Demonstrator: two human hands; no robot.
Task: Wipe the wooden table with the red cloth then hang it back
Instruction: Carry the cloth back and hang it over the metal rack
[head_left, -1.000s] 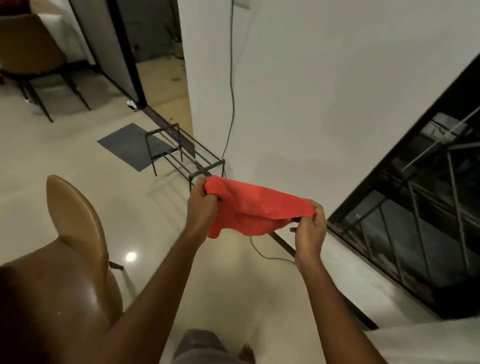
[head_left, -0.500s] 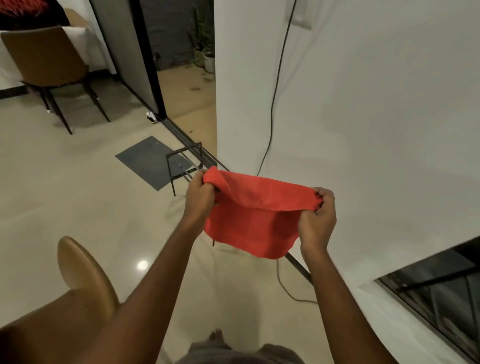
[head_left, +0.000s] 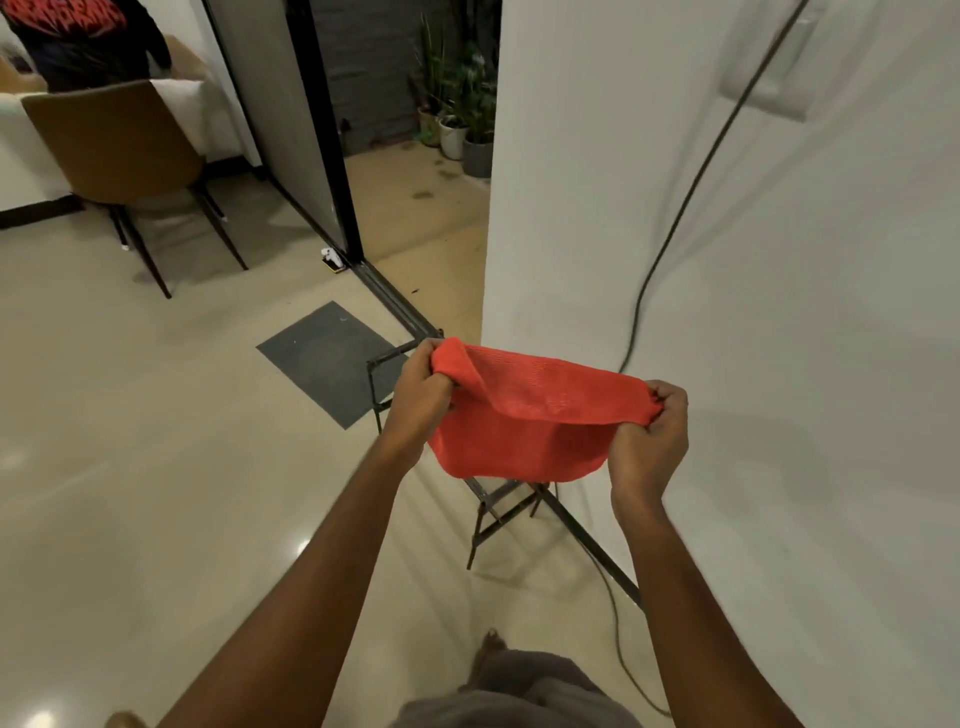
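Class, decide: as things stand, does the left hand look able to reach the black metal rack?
Probably yes: nothing lies between the left hand and the rack beside it, though it holds the red cloth.

The red cloth (head_left: 524, 415) I gripped looked soft and matt, a fine ribbed weave. The rack (head_left: 389, 354) under it was thin dark metal bar (dull rather than polished). The floor (head_left: 156, 467) was smooth and glossy, throwing back lamp spots; the grey mat (head_left: 332, 358) on it was matt. The wall (head_left: 779, 312) was flat matt white, the chair (head_left: 119, 140) back smooth, leather-like brown.
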